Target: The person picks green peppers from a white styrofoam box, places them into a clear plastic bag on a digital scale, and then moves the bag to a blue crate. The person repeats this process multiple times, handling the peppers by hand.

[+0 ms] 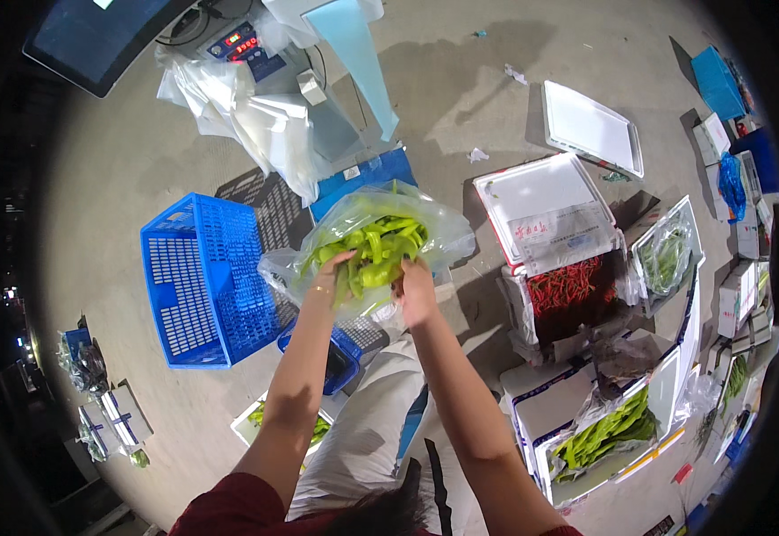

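Several long green peppers (389,238) lie in the mouth of a clear plastic bag (446,224) in front of me. My left hand (337,271) is at the left side of the pile, its fingers around some peppers. Opposite it, my right hand (418,287) is curled around the near right peppers, and part of its fingers is hidden. Under the bag's far side shows a blue surface (389,171). The bag's near edge spreads loosely below both hands.
A blue plastic crate (208,288) lies on its side at left. Foam boxes at right hold red chillies (567,288) and green peppers (610,435). Further off are a digital scale (245,50), plastic bags (228,100) and a foam lid (590,127). A small blue basket (342,365) sits near my legs.
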Demonstrator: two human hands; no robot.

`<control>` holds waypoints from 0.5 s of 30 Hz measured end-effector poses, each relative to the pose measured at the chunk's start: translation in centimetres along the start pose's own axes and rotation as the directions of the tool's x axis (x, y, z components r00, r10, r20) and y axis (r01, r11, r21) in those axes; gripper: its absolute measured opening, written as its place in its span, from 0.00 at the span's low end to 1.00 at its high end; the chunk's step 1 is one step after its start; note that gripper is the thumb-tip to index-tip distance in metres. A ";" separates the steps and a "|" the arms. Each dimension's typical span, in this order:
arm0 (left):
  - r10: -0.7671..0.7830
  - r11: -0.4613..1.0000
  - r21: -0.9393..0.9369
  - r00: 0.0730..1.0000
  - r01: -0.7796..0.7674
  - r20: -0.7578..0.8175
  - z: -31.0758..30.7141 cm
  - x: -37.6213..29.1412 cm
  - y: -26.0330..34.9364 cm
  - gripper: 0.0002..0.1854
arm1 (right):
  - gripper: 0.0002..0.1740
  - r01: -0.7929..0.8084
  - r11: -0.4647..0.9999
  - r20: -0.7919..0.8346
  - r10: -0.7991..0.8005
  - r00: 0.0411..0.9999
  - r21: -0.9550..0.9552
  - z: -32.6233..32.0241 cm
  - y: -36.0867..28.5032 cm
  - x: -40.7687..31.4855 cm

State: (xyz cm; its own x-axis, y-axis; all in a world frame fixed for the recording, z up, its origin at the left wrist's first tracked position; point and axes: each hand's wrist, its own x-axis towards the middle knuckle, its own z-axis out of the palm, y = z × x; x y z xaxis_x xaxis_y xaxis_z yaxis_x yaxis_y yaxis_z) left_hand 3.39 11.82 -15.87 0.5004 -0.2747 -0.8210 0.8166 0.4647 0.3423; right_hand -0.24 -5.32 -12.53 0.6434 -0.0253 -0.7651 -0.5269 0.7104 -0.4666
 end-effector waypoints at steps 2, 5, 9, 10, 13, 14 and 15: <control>-0.033 0.998 0.060 0.997 0.037 -0.065 -1.0 2.9 0.8 0.14 | 0.11 -0.058 0.978 -0.132 0.032 0.991 -0.198 0.9 -0.1 2.5; 0.046 0.956 0.292 0.978 0.016 -0.203 -3.5 5.0 1.7 0.16 | 0.12 -0.011 0.926 -0.140 -0.046 0.989 -0.378 -0.2 -0.2 4.9; -0.004 0.971 0.227 0.957 0.074 -0.291 -6.4 6.5 3.4 0.15 | 0.15 -0.087 0.932 -0.170 0.027 0.985 -0.352 -2.8 1.5 7.4; 0.030 0.977 0.210 0.956 0.033 -0.291 -6.8 6.7 3.1 0.15 | 0.17 -0.063 0.918 -0.171 -0.006 0.985 -0.391 -3.1 2.2 7.9; 0.184 0.979 0.148 0.931 -0.143 -0.315 -7.7 7.9 1.6 0.16 | 0.19 0.174 0.902 0.026 -0.178 0.984 -0.395 -2.8 4.1 9.2; 0.259 0.965 0.119 0.903 -0.232 -0.343 -7.8 8.4 0.5 0.18 | 0.20 0.275 0.890 0.122 -0.247 0.961 -0.364 -2.7 4.5 9.3; 0.329 0.944 0.092 0.867 -0.318 -0.374 -8.0 9.0 -0.5 0.20 | 0.24 0.164 0.904 0.068 -0.149 0.987 -0.395 -3.0 4.9 9.1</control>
State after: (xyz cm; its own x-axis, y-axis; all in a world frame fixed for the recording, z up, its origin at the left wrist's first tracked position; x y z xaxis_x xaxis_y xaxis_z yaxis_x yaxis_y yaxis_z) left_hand 5.13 15.83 -27.05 0.5952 0.2292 -0.7702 0.6375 0.4487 0.6262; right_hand 1.36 -4.14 -23.06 0.7508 -0.0831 -0.6553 -0.5903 0.3606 -0.7221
